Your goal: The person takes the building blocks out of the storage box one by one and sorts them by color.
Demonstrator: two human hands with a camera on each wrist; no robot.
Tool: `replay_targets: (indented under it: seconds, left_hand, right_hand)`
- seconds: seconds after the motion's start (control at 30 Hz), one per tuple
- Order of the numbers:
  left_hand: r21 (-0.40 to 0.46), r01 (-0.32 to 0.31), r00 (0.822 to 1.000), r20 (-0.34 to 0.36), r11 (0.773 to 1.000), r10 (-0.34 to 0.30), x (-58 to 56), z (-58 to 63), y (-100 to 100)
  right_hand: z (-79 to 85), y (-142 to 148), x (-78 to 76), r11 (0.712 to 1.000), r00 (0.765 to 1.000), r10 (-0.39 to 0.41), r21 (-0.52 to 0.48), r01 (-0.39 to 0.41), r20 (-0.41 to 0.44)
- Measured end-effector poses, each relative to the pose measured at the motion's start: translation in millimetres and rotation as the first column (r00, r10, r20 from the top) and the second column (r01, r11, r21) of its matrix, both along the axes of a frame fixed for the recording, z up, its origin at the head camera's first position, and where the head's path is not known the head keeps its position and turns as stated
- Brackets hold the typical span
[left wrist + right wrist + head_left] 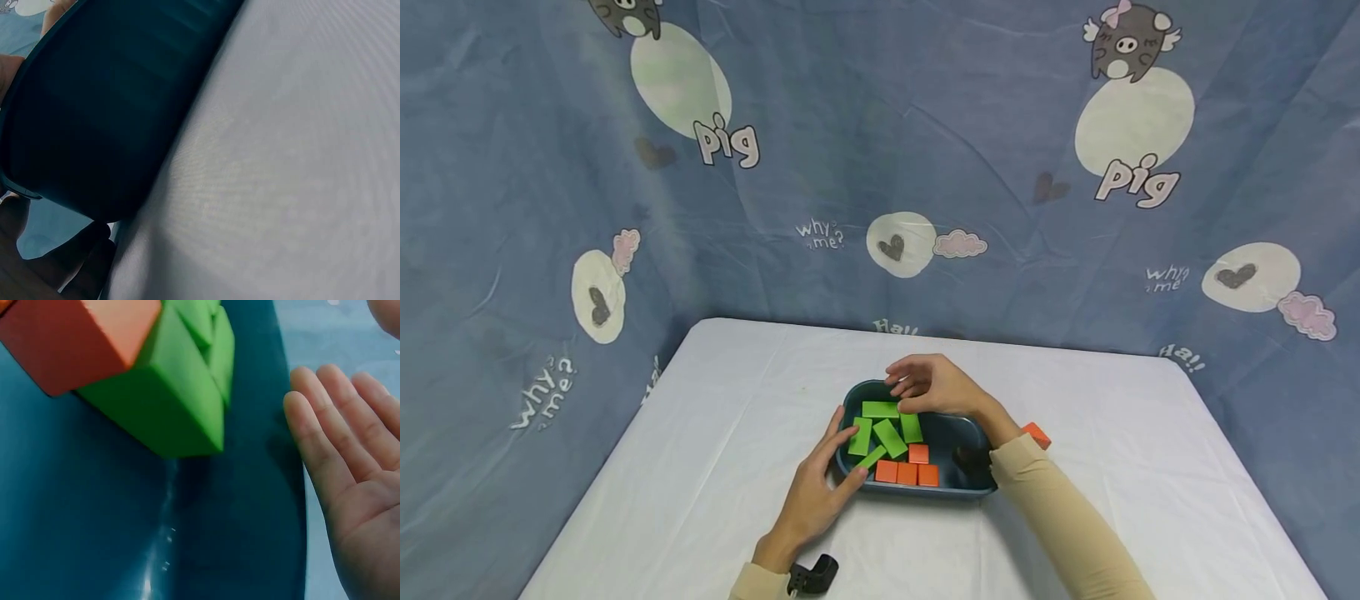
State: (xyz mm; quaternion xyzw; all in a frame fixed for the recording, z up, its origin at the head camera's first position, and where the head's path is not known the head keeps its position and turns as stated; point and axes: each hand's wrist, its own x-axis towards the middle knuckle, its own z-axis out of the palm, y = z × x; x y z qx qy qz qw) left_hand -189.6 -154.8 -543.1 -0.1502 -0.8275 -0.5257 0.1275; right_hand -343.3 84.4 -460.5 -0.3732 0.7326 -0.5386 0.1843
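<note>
A dark teal tray (925, 492) with rounded ends stands on the white table. Rectangular green blocks (890, 438) lie in its left half, and several orange blocks (907, 473) sit along its near side. My left hand (816, 492) holds the tray's left end, its fingers at the rim and outer wall; the left wrist view shows fingertips (97, 231) against the end's underside. My right hand (936, 385) hovers over the far rim with nothing in it. In the right wrist view, its fingers (337, 419) are extended beside the tray wall, apart from the green block (169, 406).
Another orange block (1037, 434) lies right of the tray, partly hidden by the right wrist. The white tablecloth (760, 400) stretches around the tray. A blue patterned curtain (820, 167) hangs behind the table. Part of the tray's right end is hidden behind the right forearm.
</note>
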Motion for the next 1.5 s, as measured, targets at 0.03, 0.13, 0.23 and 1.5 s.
replay_targets:
  seconds: [0.03,0.13,0.23,1.5]
  left_hand:
    - [0.0,0.0,1.0,0.0,1.0,0.0,0.1,0.0,0]
    - [-0.003,0.002,1.0,-0.001,1.0,-0.002,-0.2,-0.4,0]
    - [-0.006,0.005,1.0,0.002,1.0,-0.005,0.2,0.0,1]
    - [-0.001,0.015,1.0,0.013,1.0,-0.015,1.5,1.2,2]
  right_hand:
    - [-1.5,-1,0.4,1.0,1.0,0.007,0.01,-0.007,-0.003]
    - [-6.3,-5,1.1,0.999,0.999,0.024,0.045,-0.022,-0.022]
    - [-10.4,-9,1.4,0.996,0.999,0.033,0.087,-0.029,-0.044]
    - [-22.9,-19,17.4,0.869,0.953,-0.067,0.453,0.201,-0.295]
